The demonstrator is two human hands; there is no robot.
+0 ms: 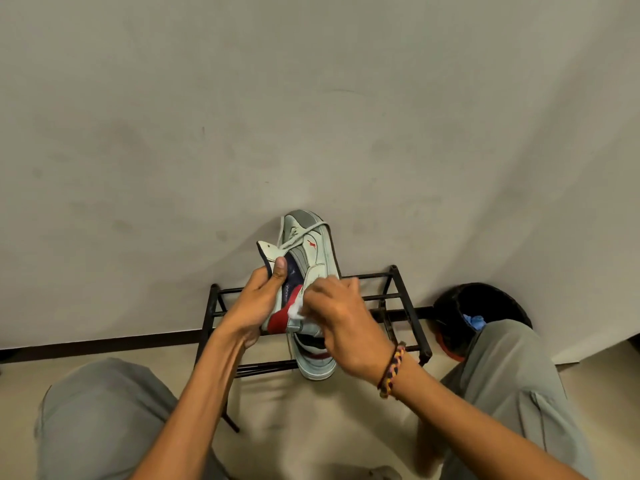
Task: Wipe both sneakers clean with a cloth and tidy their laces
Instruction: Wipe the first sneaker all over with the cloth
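Observation:
A white and grey sneaker point(313, 251) with a red logo and red heel patch is held up in front of the wall, toe pointing up. My left hand point(258, 303) grips its tongue and collar, thumb on the tongue. My right hand point(337, 320) pinches a small white cloth point(296, 310) against the sneaker's heel side. A loose white lace point(301, 235) crosses the upper. The second sneaker point(317, 362) lies on the rack below, mostly hidden by my right hand.
A low black metal shoe rack point(403, 296) stands against the wall straight ahead. A dark round bin point(485, 306) with something blue inside sits at the right, behind my right knee. My grey-trousered knees frame the beige floor.

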